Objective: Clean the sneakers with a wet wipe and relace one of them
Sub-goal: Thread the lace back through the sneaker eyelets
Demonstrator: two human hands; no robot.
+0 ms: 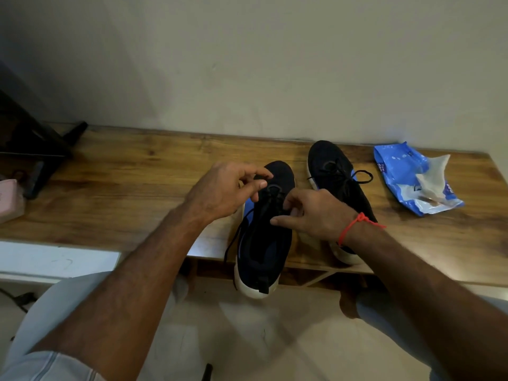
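Wipes pack (412, 178) beside second sneaker (338, 182)

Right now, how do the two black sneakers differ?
The nearer black sneaker overhangs the wooden table edge, its lace loose, both hands working it; the farther black sneaker lies fully on the table, lace tied, untouched. Both have black uppers and white soles.

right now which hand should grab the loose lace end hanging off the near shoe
Left. The loose lace end trails down the near shoe's left side, just below the left hand. The right hand is on the shoe's far side, fingers at the eyelets, and would have to cross over.
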